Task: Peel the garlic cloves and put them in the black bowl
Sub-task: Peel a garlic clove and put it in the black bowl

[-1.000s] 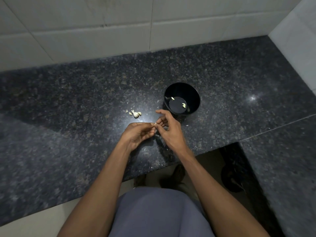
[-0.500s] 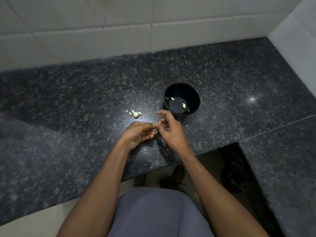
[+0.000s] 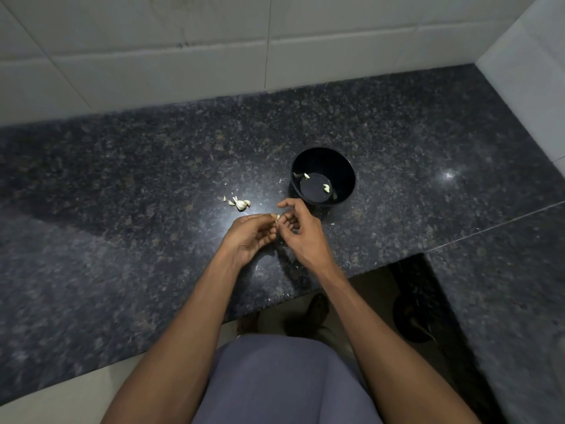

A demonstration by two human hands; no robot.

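Observation:
My left hand (image 3: 250,235) pinches a small pale garlic clove (image 3: 277,216) at its fingertips, just above the dark counter. My right hand (image 3: 301,229) is right beside it, its thumb and fingers curled in at the same clove, index finger raised. The black bowl (image 3: 345,166) stands just beyond my right hand, with two peeled cloves (image 3: 326,188) on its bottom. A small heap of unpeeled cloves (image 3: 240,203) lies on the counter left of the bowl.
The speckled granite counter (image 3: 122,224) runs to a white tiled wall (image 3: 183,56) behind and on the right. Bits of garlic skin (image 3: 280,180) lie near the bowl. The counter's front edge steps back below my right forearm, with floor showing beneath.
Both hands stay together at the clove with only slight finger movement. The bowl and the heap have not moved.

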